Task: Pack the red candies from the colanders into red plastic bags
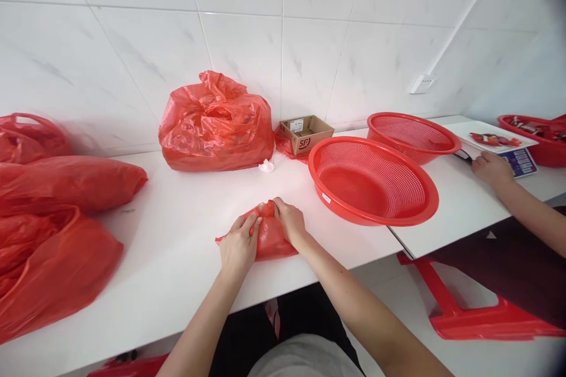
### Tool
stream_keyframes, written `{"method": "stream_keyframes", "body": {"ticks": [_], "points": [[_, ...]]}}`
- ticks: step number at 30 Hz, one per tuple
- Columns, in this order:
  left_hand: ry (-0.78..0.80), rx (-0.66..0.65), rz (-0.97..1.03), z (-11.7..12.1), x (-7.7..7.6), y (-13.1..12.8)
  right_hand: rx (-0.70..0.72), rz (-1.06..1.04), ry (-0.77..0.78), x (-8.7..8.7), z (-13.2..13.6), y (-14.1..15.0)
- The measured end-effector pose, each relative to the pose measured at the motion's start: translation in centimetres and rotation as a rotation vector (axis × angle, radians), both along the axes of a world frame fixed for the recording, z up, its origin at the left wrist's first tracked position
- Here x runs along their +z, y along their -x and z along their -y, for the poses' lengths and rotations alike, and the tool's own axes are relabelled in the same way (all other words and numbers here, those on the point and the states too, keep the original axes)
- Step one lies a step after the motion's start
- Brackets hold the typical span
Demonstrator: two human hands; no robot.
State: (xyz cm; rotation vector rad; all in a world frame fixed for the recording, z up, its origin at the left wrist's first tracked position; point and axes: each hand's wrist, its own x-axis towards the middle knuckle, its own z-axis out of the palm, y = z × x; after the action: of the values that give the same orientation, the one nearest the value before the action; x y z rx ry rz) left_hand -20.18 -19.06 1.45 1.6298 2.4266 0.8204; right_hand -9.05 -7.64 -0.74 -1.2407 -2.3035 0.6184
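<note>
A small red plastic bag (269,240) lies on the white table (177,247) right in front of me. My left hand (237,244) rests on its left side with fingers curled onto the plastic. My right hand (288,220) pinches the gathered top of the same bag. Both hands grip the bag near its knot.
A large stuffed red bag (216,123) stands by the tiled wall, a small cardboard box (306,134) beside it. Two red colander basins (372,179) (413,134) sit at right. More red bags (48,230) pile at left. Another person's hand (490,168) rests by a tray (495,136).
</note>
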Motion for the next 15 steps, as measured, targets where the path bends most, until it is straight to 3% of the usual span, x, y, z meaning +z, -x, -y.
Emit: {"method": "stream_keyframes", "body": {"ticks": [5,11,15], "points": [[0.048,0.003,0.005,-0.4,-0.4,0.0,0.011,0.004,-0.014,0.0,0.0,-0.4],[0.100,-0.054,0.002,0.7,0.2,1.5,0.019,-0.013,-0.095,0.9,-1.3,-0.9],[0.122,-0.057,-0.071,1.1,-0.5,2.1,0.061,0.015,-0.100,0.7,-2.1,-1.0]]}}
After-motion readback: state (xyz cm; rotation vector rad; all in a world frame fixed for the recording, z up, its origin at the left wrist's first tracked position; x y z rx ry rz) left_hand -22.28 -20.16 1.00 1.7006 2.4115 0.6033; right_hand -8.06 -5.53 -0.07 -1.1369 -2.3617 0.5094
